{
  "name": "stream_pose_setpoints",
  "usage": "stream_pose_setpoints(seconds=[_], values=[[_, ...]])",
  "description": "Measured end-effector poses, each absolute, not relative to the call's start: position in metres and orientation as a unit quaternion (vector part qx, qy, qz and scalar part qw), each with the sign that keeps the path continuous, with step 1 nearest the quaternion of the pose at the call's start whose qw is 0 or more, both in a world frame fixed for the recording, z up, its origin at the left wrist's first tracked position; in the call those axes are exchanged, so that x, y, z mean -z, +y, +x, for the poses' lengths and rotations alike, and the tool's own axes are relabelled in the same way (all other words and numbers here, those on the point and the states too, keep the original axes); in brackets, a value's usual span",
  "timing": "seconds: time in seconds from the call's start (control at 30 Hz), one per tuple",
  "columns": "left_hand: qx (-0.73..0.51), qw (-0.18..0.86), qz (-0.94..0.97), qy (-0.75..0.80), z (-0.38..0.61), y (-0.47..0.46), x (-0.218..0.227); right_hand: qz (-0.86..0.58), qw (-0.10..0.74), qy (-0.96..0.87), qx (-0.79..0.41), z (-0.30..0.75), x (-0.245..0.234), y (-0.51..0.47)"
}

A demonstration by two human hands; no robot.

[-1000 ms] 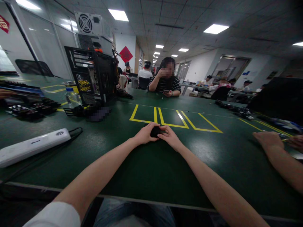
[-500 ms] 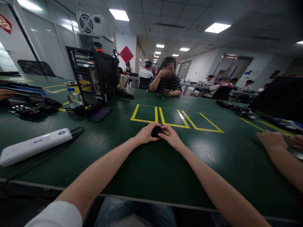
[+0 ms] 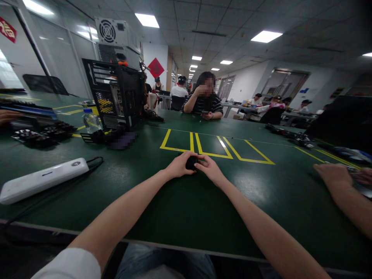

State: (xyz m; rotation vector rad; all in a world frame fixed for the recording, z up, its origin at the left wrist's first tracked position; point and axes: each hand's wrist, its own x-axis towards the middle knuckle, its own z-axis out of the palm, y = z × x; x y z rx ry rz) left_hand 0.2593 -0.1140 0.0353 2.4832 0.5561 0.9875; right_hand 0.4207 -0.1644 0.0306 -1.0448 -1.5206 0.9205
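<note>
A small, dark, rounded object [image 3: 191, 163] is held between my two hands over the green table [image 3: 188, 209]; its exact kind is too dark to make out. My left hand [image 3: 179, 164] curls round its left side, thumb low and fingers along the top. From the right, my right hand [image 3: 208, 166] grips it with thumb and fingertips. Both hands sit just in front of the yellow tape outlines [image 3: 212, 155] on the table. Part of the object is covered by my fingers.
To the left lies a white elongated device [image 3: 43, 180] with a black cable. Behind it stand a water bottle [image 3: 91, 120] and an open computer case [image 3: 116, 93]. A person [image 3: 203, 99] sits opposite with a phone. Another person's hand [image 3: 334, 172] is at the right.
My hands keep their hold on the dark object, with barely any shift of the fingers. The view has tilted very slightly.
</note>
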Motion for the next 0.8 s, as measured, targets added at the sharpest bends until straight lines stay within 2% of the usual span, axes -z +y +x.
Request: stream_pose_setpoints(seconds=[0.43,0.8], values=[[-0.353,0.203,0.89,0.206,0.2592,-0.1144,-0.0355,-0.463,0.521,-0.639,-0.327,0.4213,-0.0291,-0.1618],[-0.35,0.213,0.886,0.216,0.2587,-0.1154,-0.0361,-0.431,0.506,-0.631,-0.4,0.4219,-0.0263,-0.165]])
